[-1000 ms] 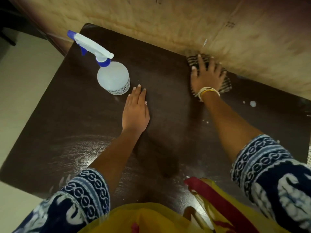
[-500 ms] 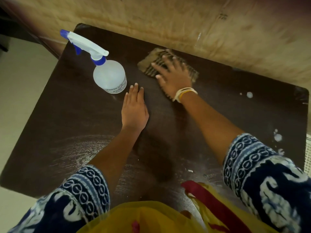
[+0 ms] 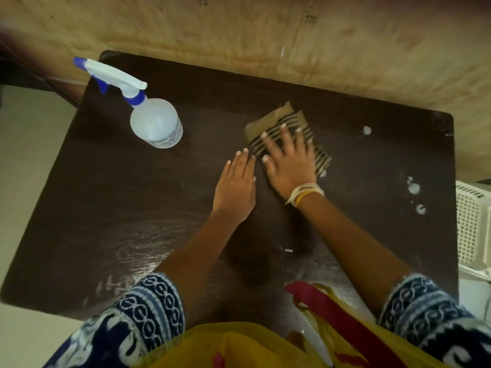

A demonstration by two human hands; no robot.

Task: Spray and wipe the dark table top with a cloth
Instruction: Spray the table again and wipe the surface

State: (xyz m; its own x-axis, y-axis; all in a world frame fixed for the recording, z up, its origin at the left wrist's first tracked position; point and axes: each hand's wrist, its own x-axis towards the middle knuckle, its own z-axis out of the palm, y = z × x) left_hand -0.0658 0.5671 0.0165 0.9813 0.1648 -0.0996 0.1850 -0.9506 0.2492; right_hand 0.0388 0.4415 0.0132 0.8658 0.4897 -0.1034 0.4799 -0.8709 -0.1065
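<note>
The dark brown table top [image 3: 111, 197] fills the view, with wet streaks near its front. My right hand [image 3: 288, 160] lies flat with spread fingers on a striped tan cloth [image 3: 268, 122], pressing it against the table near the middle back. Just left of it, my left hand [image 3: 235, 187] rests flat on the bare wood, fingers together, holding nothing. A clear spray bottle [image 3: 155, 123] with a white and blue trigger head stands upright at the back left, apart from both hands.
White foam spots [image 3: 413, 187] dot the right side of the table. A stained tan wall [image 3: 292, 35] runs along the far edge. A white perforated basket [image 3: 471, 227] stands off the right edge. Pale floor [image 3: 29, 160] lies to the left.
My right hand slid the cloth from the far edge by the wall leftward, then back toward the middle and nearer to me. My left hand and the bottle stayed put.
</note>
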